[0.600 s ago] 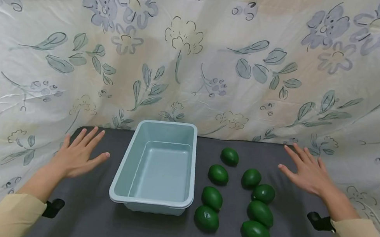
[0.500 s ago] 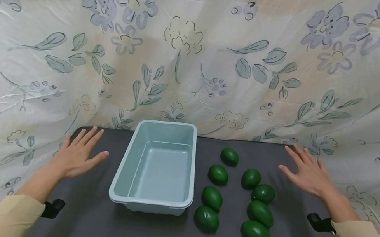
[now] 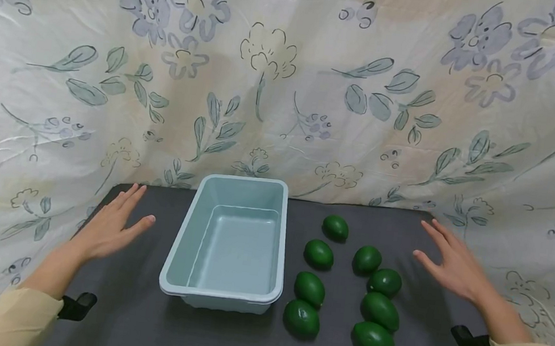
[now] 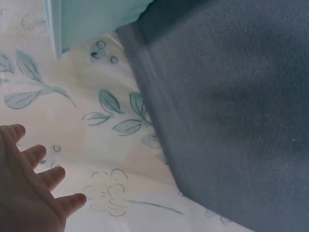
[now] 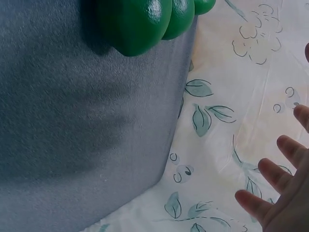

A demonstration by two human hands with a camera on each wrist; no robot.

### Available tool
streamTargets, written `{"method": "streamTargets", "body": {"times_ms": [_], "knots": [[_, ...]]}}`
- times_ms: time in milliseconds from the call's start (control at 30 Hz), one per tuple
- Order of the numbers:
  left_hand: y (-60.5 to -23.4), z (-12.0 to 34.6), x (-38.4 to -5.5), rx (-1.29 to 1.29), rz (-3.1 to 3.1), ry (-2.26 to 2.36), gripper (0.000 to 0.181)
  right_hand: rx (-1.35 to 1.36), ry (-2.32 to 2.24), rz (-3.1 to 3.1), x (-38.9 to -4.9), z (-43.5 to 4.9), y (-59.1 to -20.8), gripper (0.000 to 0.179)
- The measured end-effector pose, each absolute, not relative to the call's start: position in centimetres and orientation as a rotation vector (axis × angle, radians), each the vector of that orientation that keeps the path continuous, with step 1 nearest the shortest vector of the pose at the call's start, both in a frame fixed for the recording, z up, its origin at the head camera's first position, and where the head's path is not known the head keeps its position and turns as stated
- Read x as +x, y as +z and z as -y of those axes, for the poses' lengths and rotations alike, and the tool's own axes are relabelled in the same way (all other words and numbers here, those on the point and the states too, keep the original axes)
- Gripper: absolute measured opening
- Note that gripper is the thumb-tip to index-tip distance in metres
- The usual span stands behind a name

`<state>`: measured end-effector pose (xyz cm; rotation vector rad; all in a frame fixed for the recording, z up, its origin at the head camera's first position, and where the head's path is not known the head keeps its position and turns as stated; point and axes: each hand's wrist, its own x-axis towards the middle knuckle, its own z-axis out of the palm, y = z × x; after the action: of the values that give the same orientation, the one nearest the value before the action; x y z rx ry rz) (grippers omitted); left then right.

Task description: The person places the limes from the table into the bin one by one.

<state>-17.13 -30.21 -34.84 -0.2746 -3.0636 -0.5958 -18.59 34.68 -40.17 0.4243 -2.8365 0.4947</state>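
My left hand [image 3: 105,230] hovers over the table's left side with straight fingers, apart from the pale blue-green plastic bin [image 3: 238,254]. Nothing lies inside the bin. On the right, my right hand [image 3: 459,269] is held out flat, also holding nothing. Between the bin and that hand lie several glossy dark green fruits, oval like avocados, in two rough columns; the nearest one of the right column [image 3: 373,341] touches its neighbour [image 3: 380,311]. In the left wrist view fingers [image 4: 52,177] spread at the lower left; in the right wrist view fingers [image 5: 276,176] spread at the lower right.
A dark grey table surface [image 3: 217,340] carries everything. Behind it and at both sides hangs a pale flowered cloth [image 3: 288,83], close along the table's far edge. The bin has a raised rim [image 3: 221,295] and stands left of the fruits.
Both hands have turned a little, their fingers drawing closer together in the head view. The left shifts slightly left, the right slightly outward and down. Bin and fruits stay put.
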Motion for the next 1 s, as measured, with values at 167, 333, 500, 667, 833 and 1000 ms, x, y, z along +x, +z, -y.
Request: {"method": "streamTargets", "body": {"times_ms": [167,333,500,667,833,1000], "knots": [[-35.1,30.3,-17.1,-0.262,3.041,-0.722,0.079,0.473,0.586,2.772,-18.0,-34.5,-40.9,0.072],[-35.6,30.1,-17.0,-0.217,3.031,-0.798,0.081,0.506,0.657,2.732,-17.6,-34.1,-41.8,0.072],[-36.0,29.7,-16.9,-0.165,3.035,-0.883,0.083,0.542,0.776,2.728,-17.3,-33.8,-43.0,0.071],[-36.8,29.4,-17.0,-0.127,3.039,-0.991,0.083,0.586,0.832,2.733,-17.3,-33.6,-44.7,0.068],[-37.6,28.9,-17.0,-0.119,3.014,-1.106,0.084,0.608,0.869,2.757,-17.1,-33.3,-46.5,0.065],[-38.4,28.5,-16.9,-0.144,2.972,-1.208,0.082,0.63,0.916,2.773,-17.1,-33.1,-47.9,0.064]]}}
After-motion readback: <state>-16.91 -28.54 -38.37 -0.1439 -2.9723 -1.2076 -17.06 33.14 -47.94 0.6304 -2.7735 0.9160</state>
